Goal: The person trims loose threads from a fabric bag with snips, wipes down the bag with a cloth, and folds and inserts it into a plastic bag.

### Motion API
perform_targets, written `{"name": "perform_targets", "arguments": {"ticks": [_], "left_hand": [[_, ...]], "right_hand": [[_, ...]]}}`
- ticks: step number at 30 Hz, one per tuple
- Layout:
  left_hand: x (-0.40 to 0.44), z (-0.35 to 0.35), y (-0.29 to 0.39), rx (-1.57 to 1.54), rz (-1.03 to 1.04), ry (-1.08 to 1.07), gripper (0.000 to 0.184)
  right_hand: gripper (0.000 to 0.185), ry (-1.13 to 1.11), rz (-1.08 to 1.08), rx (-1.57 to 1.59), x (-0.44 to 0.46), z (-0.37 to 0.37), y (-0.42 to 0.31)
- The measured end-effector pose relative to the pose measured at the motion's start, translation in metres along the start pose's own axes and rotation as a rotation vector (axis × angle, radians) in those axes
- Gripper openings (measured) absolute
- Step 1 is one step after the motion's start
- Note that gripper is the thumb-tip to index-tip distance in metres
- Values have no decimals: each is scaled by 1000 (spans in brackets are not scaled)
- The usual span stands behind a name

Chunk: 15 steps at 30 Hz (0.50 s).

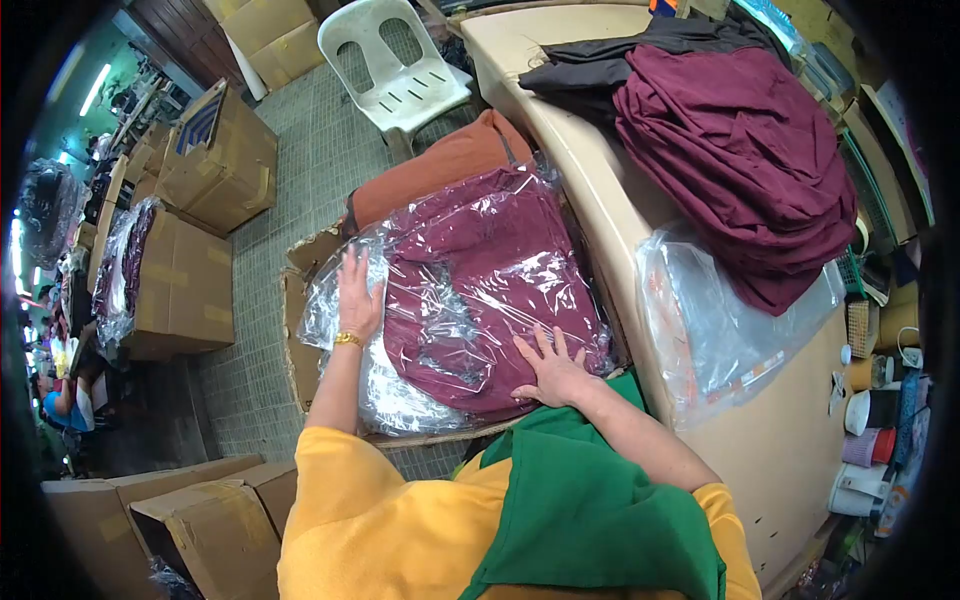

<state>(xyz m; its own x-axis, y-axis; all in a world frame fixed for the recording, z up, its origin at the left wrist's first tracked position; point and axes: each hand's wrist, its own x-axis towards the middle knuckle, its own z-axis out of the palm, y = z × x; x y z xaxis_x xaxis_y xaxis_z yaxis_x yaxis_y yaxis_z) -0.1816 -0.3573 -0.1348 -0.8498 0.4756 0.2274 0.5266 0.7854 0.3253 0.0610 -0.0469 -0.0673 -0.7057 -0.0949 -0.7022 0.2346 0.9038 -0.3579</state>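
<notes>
Bagged maroon cloth in carton: apparently being pressed flat.
Left hand 9 o'clock, right hand 4 o'clock, both spread open; further pressing calls for even pressure.

A pale chair stands on the tiled floor. Cardboard boxes stand at left, a lit tube light beyond. A purple container sits by the surface's right edge.
</notes>
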Motion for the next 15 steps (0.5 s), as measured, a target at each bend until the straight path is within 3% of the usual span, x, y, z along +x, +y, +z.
{"name": "perform_targets", "arguments": {"ticks": [1, 5, 7, 10, 13, 15], "left_hand": [[5, -17, 9, 56, 22, 102, 71], [-33, -76, 80, 355, -52, 174, 65], [-71, -55, 73, 436, -184, 39, 69], [-121, 13, 2, 82, -610, -360, 71], [-99, -14, 5, 259, -549, -266, 69], [-80, -17, -15, 489, -502, 87, 67]], "right_hand": [[101, 7, -1, -2, -1, 1, 3], [101, 29, 32, 0, 3, 7, 12], [101, 31, 29, -7, 3, 10, 12], [99, 54, -85, -12, 10, 15, 8], [96, 56, -130, 12, -13, 8, 2], [95, 78, -129, -64, -23, 9, 4]]}}
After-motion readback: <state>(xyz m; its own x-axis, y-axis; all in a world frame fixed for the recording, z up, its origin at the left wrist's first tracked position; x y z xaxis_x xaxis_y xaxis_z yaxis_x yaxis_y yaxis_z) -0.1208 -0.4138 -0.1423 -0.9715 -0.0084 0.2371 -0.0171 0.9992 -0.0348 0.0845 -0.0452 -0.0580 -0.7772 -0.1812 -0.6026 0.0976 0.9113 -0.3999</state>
